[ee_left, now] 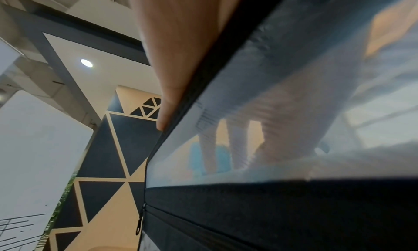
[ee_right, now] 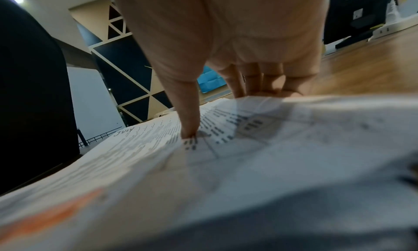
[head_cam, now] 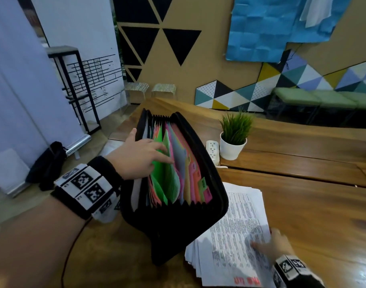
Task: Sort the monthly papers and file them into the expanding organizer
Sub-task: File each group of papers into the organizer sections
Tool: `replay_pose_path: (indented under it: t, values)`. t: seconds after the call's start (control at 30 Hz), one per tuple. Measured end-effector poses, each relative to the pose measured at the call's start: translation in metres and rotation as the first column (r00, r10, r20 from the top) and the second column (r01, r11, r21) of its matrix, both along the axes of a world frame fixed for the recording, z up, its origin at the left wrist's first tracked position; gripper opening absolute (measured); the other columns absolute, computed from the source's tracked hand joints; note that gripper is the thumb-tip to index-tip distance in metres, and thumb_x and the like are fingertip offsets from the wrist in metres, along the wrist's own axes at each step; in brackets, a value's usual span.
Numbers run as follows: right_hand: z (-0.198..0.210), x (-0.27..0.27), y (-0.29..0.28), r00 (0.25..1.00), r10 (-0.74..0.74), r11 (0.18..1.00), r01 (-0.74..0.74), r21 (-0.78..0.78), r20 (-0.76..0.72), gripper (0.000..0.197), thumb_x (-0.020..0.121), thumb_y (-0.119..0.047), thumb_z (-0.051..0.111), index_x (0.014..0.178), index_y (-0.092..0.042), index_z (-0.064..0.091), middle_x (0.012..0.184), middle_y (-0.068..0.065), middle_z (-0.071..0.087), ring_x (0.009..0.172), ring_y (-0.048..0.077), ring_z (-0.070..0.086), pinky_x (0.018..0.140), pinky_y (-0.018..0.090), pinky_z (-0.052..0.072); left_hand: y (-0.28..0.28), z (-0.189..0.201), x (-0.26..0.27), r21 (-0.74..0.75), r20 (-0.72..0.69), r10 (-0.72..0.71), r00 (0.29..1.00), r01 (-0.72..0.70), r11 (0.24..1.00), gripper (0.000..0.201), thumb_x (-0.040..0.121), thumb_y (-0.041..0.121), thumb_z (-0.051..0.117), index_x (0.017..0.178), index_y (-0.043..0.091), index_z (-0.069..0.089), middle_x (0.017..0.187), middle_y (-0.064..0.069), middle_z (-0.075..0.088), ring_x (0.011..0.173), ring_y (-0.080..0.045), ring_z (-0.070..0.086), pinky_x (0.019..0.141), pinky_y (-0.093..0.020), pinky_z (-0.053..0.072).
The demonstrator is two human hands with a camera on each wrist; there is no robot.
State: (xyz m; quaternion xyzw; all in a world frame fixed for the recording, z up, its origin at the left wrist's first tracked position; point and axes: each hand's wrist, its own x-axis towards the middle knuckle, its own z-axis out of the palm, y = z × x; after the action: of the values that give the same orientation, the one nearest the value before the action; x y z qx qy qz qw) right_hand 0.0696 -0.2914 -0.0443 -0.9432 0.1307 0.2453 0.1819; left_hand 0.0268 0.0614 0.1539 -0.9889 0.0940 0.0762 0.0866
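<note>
The black expanding organizer (head_cam: pixel 178 223) stands open on the wooden table (head_cam: pixel 313 215), its coloured dividers (head_cam: pixel 167 179) fanned out. My left hand (head_cam: pixel 144 156) reaches into it; straight fingers press against a green divider while the thumb (ee_left: pixel 178 58) lies outside along the organizer's near wall (ee_left: pixel 271 210). To the right lies a stack of printed papers (head_cam: pixel 236 221). My right hand (head_cam: pixel 278 243) pinches the top sheet (ee_right: pixel 226 174) at its right edge, thumb (ee_right: pixel 185 108) on the print and fingers under the lifted edge. "July" is handwritten on that sheet.
A small potted plant (head_cam: pixel 234 140) and a white power strip (head_cam: pixel 212 149) stand behind the organizer. The table's left edge runs just beside the organizer. A black bag (head_cam: pixel 47 165) lies on the floor at left, and green benches (head_cam: pixel 323 100) line the far wall.
</note>
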Motion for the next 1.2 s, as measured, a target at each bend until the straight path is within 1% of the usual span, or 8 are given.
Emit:
replay_pose_path:
  t: [0.23, 0.37, 0.5, 0.6, 0.73, 0.87, 1.0, 1.2]
  values:
    - [0.006, 0.003, -0.014, 0.993, -0.084, 0.992, 0.076, 0.098, 0.086, 0.043, 0.087, -0.011, 0.057, 0.125, -0.002, 0.038, 0.096, 0.008, 0.054, 0.081, 0.023, 0.055, 0.075, 0.03, 0.05, 0.003, 0.001, -0.003, 0.074, -0.063, 0.047, 0.997, -0.042, 0.996, 0.037, 0.094, 0.021, 0.039, 0.114, 0.048, 0.054, 0.156, 0.023, 0.008, 0.147, -0.012, -0.006, 0.112, -0.066, 0.0]
    - [0.002, -0.002, -0.023, 0.978, -0.045, 0.994, 0.024, 0.104, 0.205, 0.028, 0.088, -0.012, 0.05, 0.116, -0.008, 0.05, 0.116, 0.011, 0.049, 0.085, 0.018, 0.053, 0.082, 0.031, 0.049, 0.01, 0.0, -0.003, 0.005, -0.083, 0.152, 0.985, -0.152, 0.988, 0.028, 0.099, 0.039, 0.031, 0.11, 0.047, 0.056, 0.145, 0.023, 0.037, 0.145, -0.006, 0.007, 0.113, -0.063, -0.002]
    - [0.003, -0.007, -0.009, 0.983, 0.062, 0.986, -0.087, 0.141, 0.173, 0.028, 0.092, -0.009, 0.046, 0.12, -0.012, 0.042, 0.091, 0.003, 0.057, 0.073, 0.013, 0.057, 0.062, 0.023, 0.051, 0.012, -0.004, -0.003, -0.115, -0.003, 0.225, 0.974, -0.223, 0.968, 0.048, 0.084, 0.068, 0.027, 0.11, 0.046, 0.06, 0.134, 0.02, 0.049, 0.14, -0.003, 0.021, 0.113, -0.06, 0.004]
    - [0.001, -0.011, 0.004, 0.972, 0.201, 0.98, -0.198, -0.034, 0.126, 0.028, 0.089, -0.03, 0.055, 0.113, -0.018, 0.051, 0.118, 0.004, 0.052, 0.1, 0.015, 0.049, 0.092, 0.029, 0.047, 0.01, -0.007, -0.004, -0.167, 0.076, 0.255, 0.964, -0.24, 0.956, 0.057, 0.07, 0.085, 0.028, 0.088, 0.048, 0.067, 0.133, 0.016, 0.048, 0.136, -0.01, 0.025, 0.109, -0.062, 0.013]
    - [-0.009, -0.011, 0.008, 0.966, 0.241, 0.961, -0.223, -0.165, 0.098, 0.04, 0.086, -0.041, 0.055, 0.119, -0.018, 0.053, 0.134, 0.005, 0.039, 0.121, 0.02, 0.037, 0.105, 0.035, 0.034, 0.002, -0.007, -0.003, -0.269, 0.042, 0.424, 0.905, -0.398, 0.877, 0.008, 0.075, 0.058, 0.065, 0.071, 0.053, 0.061, 0.155, 0.005, 0.021, 0.145, -0.022, 0.001, 0.11, -0.064, 0.008]
    - [-0.013, -0.011, 0.007, 0.953, 0.263, 0.954, -0.235, -0.186, 0.147, 0.032, 0.089, -0.029, 0.054, 0.119, -0.016, 0.052, 0.13, 0.005, 0.044, 0.118, 0.019, 0.04, 0.104, 0.033, 0.038, 0.009, -0.013, 0.001, -0.434, -0.003, 0.519, 0.855, -0.469, 0.77, 0.019, 0.068, 0.039, 0.08, 0.06, 0.051, 0.067, 0.156, -0.001, 0.019, 0.145, -0.028, 0.004, 0.111, -0.063, 0.013]
    - [-0.01, -0.017, 0.008, 0.913, 0.337, 0.92, -0.268, -0.286, 0.228, 0.028, 0.089, -0.018, 0.051, 0.116, -0.017, 0.05, 0.124, 0.004, 0.045, 0.114, 0.018, 0.041, 0.099, 0.032, 0.04, 0.008, -0.016, 0.0, -0.561, -0.021, 0.53, 0.848, -0.449, 0.695, 0.02, 0.071, 0.022, 0.08, 0.063, 0.038, 0.072, 0.155, -0.009, 0.02, 0.144, -0.022, 0.014, 0.112, -0.044, 0.025]
    - [-0.013, -0.024, 0.018, 0.861, 0.458, 0.861, -0.367, -0.353, 0.221, 0.041, 0.087, -0.012, 0.052, 0.127, -0.013, 0.042, 0.142, 0.013, 0.031, 0.128, 0.024, 0.032, 0.109, 0.038, 0.031, 0.011, -0.016, 0.002, -0.508, 0.023, 0.48, 0.877, -0.404, 0.761, 0.012, 0.072, 0.023, 0.078, 0.069, 0.033, 0.073, 0.149, -0.009, 0.033, 0.139, -0.021, 0.027, 0.109, -0.042, 0.028]
